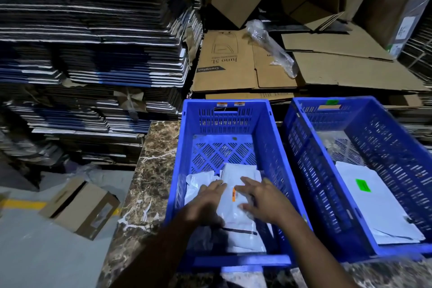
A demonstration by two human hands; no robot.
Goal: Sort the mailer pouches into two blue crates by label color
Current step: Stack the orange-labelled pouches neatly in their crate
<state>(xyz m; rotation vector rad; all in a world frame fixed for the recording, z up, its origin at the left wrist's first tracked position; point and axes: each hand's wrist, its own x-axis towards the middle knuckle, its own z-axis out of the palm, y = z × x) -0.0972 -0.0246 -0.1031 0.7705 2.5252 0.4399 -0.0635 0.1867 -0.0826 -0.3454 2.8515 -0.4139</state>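
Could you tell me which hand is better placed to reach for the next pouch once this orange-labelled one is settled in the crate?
Probably the left hand: loose white pouches lie right beside its fingers in the left crate. The right hand rests on the orange-labelled pouch, farther from them.

2 blue crates (224,110) (350,105) on marble counter (149,170)

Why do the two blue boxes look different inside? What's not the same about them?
The left crate has orange stickers on its far rim; the right crate has a green one. In the left crate the top pouch wears an orange label; in the right crate the pouch wears a green label. Both hands, left hand and right hand, rest on pouches in the left crate; none reach into the right crate. Both are blue slotted plastic crates, side by side.
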